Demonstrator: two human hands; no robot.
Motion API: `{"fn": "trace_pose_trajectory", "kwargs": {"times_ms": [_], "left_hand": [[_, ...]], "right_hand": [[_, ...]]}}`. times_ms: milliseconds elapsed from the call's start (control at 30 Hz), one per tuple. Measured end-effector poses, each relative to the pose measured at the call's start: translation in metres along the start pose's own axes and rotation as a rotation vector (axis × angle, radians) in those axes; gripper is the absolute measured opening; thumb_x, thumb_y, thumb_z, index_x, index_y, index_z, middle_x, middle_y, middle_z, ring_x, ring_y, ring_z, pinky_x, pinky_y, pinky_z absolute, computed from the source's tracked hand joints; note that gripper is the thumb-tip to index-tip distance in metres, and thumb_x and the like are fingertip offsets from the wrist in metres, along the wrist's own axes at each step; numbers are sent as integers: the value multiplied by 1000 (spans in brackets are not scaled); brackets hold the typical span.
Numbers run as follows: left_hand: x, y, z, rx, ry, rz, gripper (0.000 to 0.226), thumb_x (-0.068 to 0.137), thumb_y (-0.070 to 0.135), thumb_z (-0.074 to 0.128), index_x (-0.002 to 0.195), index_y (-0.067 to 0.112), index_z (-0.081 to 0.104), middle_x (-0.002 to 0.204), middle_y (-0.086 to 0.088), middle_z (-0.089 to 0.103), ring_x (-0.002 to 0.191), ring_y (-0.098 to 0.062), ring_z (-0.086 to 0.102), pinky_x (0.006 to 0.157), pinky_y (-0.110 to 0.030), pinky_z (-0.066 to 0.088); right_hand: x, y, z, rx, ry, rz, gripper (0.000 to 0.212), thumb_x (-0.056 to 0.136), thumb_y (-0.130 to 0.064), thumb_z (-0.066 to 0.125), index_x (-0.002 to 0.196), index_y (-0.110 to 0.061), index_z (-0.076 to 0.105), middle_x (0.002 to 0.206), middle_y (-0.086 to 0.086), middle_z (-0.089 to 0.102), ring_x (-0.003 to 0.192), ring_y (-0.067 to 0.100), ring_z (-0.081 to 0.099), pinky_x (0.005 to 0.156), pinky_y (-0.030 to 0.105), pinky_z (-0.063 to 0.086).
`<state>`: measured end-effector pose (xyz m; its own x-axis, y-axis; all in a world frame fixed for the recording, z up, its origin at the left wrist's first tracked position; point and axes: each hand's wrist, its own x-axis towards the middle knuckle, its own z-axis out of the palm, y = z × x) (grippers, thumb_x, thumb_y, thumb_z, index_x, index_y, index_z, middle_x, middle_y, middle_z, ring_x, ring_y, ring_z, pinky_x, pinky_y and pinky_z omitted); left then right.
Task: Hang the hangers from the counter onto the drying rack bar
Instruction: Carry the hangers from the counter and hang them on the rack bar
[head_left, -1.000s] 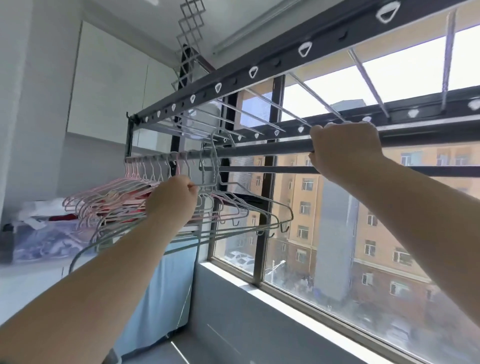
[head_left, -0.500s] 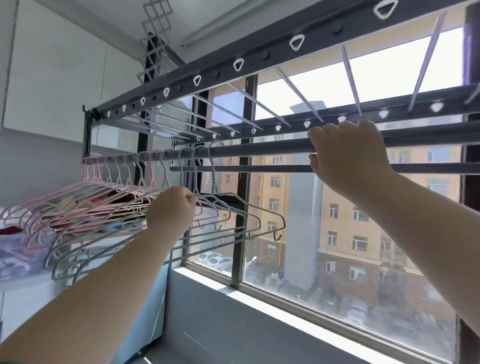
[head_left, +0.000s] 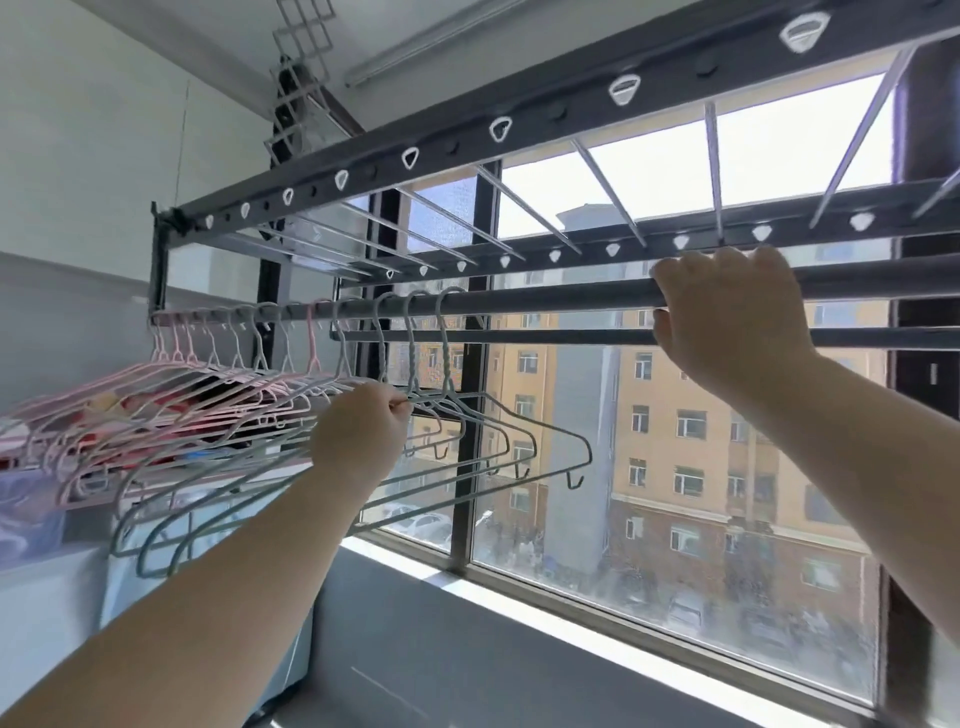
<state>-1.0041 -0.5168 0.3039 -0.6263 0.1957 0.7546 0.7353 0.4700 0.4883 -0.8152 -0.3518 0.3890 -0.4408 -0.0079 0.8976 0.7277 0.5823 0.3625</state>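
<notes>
White worktop (head_left: 44, 592) at left beside window (head_left: 675, 467), hangers (head_left: 234, 395) on drying rack bar (head_left: 545, 300), left hand (head_left: 358, 436) pinching one, right hand (head_left: 727, 317) gripping bar

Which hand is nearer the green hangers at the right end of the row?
Left. The left hand pinches the green hangers just below their hooks. The right hand grips the bar farther right, apart from them.
</notes>
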Motion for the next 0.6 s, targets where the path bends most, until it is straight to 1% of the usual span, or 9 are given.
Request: {"fn": "trace_pose_trajectory", "kwargs": {"times_ms": [100, 233, 300, 367, 400, 433, 467, 533, 600], "left_hand": [[-2, 1, 2, -18, -8, 29, 25, 92, 17, 45, 106, 6, 63, 87, -13, 69, 77, -30, 67, 74, -43, 55], [-2, 0, 0, -51, -27, 36, 24, 92, 17, 46, 105, 6, 63, 87, -14, 69, 79, -31, 66, 75, -43, 55], [-3, -1, -1, -52, -45, 48, 25, 92, 18, 46, 106, 6, 63, 86, -13, 69, 78, -30, 65, 76, -39, 54], [-5, -1, -1, -14, -58, 79, 27, 92, 21, 47, 111, 7, 61, 89, -11, 68, 77, -26, 61, 72, -31, 48], [-6, -1, -1, -7, -65, 92, 30, 92, 22, 47, 115, 7, 58, 98, -12, 67, 82, -25, 60, 73, -30, 46], [-7, 0, -1, -10, -71, 103, 32, 92, 22, 47, 120, 8, 55, 110, -12, 65, 91, -25, 59, 77, -32, 45], [-8, 0, -1, -19, -69, 117, 35, 92, 22, 48, 123, 9, 52, 119, -12, 60, 102, -26, 57, 85, -34, 44], [-11, 4, -1, -35, -19, 182, 35, 90, 19, 49, 124, 9, 50, 128, -11, 54, 118, -25, 49, 99, -35, 36], [-16, 10, -2, -33, 33, 265, 33, 90, 17, 50, 122, 8, 52, 128, -9, 53, 123, -23, 44, 106, -33, 29]], "right_hand": [[-1, -1, -1, -27, -12, 14, 22, 92, -20, 43, 109, -8, 52, 93, 7, 64, 87, 26, 58, 83, 37, 41], [-4, -2, -5, -43, -24, 28, 23, 91, -21, 45, 108, -6, 51, 93, 9, 62, 89, 27, 57, 83, 38, 41], [-6, -4, -7, -46, -30, 38, 28, 90, -22, 46, 112, -6, 49, 101, 11, 62, 95, 30, 56, 86, 40, 40], [-11, -5, -8, -41, -38, 51, 35, 89, -20, 47, 120, -4, 45, 114, 15, 58, 107, 33, 52, 93, 43, 36], [-14, -6, -7, -27, -29, 52, 38, 89, -17, 48, 123, -3, 44, 120, 17, 55, 113, 35, 48, 97, 45, 33], [-17, -6, -8, -2, -6, 47, 40, 87, -12, 51, 124, -1, 44, 123, 20, 53, 117, 37, 45, 99, 47, 31], [-21, -6, -8, 32, 46, 34, 40, 83, -6, 55, 121, 2, 47, 122, 23, 53, 118, 40, 45, 100, 49, 32], [-29, -4, -9, 64, 209, -11, 34, 74, 2, 62, 107, 6, 57, 111, 26, 60, 109, 43, 53, 95, 51, 40], [-36, 0, -10, 44, 295, -68, 29, 69, 3, 66, 97, 4, 62, 103, 22, 64, 102, 40, 59, 89, 49, 45]]}}
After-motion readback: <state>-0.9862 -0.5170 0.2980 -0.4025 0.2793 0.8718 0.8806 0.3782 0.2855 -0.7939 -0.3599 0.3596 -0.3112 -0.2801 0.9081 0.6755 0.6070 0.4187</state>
